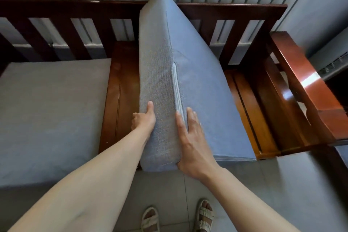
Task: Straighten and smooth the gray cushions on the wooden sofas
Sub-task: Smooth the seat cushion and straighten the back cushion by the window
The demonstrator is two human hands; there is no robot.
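Head view: gray cushion (188,73) stands tilted on edge over bare wooden sofa (120,88) seat, top leaning toward slatted backrest. Left hand (144,118) grips its L face, thumb on woven side panel; right hand (192,137) lies flat, fingers extended, on R face beside zipper. 2nd cushion (50,109) lies flat at left. Armrest (305,84) at right.

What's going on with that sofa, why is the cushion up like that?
A person has tipped one gray cushion up on its edge over the bare slats of the wooden sofa. The left hand grips its near side and the right hand lies flat on its face. Another cushion lies flat on the left.
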